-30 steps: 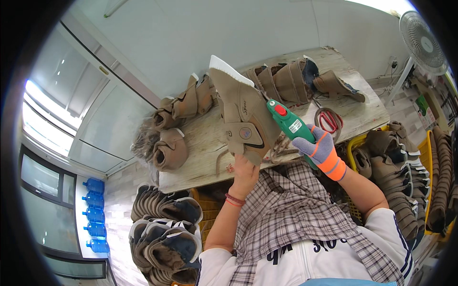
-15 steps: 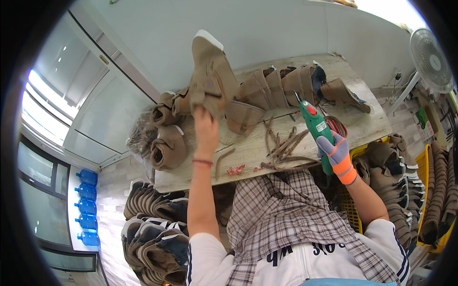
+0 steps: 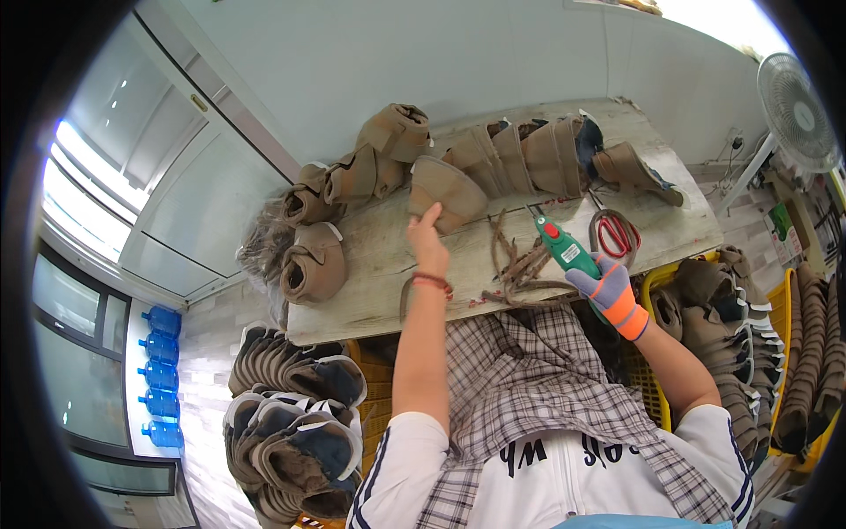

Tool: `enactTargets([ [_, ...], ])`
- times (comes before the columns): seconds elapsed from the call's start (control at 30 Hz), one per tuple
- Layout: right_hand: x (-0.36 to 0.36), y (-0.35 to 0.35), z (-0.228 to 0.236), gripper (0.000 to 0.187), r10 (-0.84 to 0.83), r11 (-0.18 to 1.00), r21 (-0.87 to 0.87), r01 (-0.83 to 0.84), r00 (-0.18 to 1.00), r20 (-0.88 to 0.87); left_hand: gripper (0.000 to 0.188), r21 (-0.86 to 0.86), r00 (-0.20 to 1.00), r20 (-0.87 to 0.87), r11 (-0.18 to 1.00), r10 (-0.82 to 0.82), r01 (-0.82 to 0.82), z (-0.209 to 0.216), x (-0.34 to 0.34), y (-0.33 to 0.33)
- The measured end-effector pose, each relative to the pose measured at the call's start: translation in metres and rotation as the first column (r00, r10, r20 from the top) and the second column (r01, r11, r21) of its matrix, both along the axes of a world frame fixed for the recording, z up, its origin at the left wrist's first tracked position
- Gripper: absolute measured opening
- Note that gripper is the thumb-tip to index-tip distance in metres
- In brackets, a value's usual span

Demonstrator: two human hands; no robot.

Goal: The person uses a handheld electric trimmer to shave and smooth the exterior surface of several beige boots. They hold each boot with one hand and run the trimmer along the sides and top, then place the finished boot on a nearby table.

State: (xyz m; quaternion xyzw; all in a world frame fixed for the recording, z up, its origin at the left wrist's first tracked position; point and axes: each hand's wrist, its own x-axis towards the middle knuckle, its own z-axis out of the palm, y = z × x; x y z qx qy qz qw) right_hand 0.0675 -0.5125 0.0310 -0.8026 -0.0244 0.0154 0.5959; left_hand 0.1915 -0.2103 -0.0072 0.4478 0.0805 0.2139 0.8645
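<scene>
Brown fabric shapes the upper (image 3: 451,188) at your left hand (image 3: 427,243), which sits above the near middle of the table (image 3: 374,286). You grip its lower edge with a finger laid over the front; your other fingers are hard to make out, partly hidden behind the cloth. Whether the upper's far edge touches the table, you can't tell from this angle.

Your gloved right hand (image 3: 610,289) is wrapped around a green tool (image 3: 568,250) with a red button (image 3: 551,230). Your palm covers much of the handle, and the print on its label is too small to read. Its thin tip points away from you, near the loose strips (image 3: 526,267); you can't see clearly whether it touches anything.

Beyond, a row of uppers (image 3: 533,159) overlaps so closely that most show only an edge. The scissors (image 3: 619,233) lie right of the tool, their red handles plain, their blades hard to make out. At the table's left end, a rolled upper (image 3: 315,266) partly hides a crumpled plastic bag (image 3: 263,238). Below, your apron (image 3: 520,361) and the table edge cut off part of a yellow crate (image 3: 650,375).
</scene>
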Motion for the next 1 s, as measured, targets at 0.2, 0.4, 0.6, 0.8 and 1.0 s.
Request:
enactTargets([
  [0.2, -0.011, -0.003, 0.001, 0.051, 0.055, 0.927, -0.372, 0.044, 0.966, 0.253, 0.024, -0.222, 0.984, 0.019, 0.959, -0.177, 0.177, 0.066, -0.099, 0.066],
  [0.4, -0.019, 0.018, 0.032, 0.053, 0.286, 0.827, -0.562, 0.022, 0.843, 0.455, 0.023, -0.441, 0.972, -0.146, 0.892, -0.185, 0.103, 0.088, -0.141, 0.105],
  [0.6, -0.027, 0.010, 0.034, 0.053, 0.376, 0.764, -0.643, 0.048, 0.777, 0.505, 0.022, -0.551, 0.948, -0.123, 0.814, -0.295, 0.182, 0.085, -0.145, 0.098],
  [0.8, -0.032, 0.005, 0.033, 0.053, 0.383, 0.757, -0.651, 0.049, 0.775, 0.503, 0.021, -0.591, 0.942, -0.143, 0.790, -0.304, 0.165, 0.077, -0.139, 0.082],
  [1.0, -0.033, 0.005, 0.033, 0.054, 0.368, 0.780, -0.622, 0.062, 0.759, 0.538, 0.020, -0.583, 0.940, -0.168, 0.799, -0.298, 0.150, 0.075, -0.138, 0.065],
])
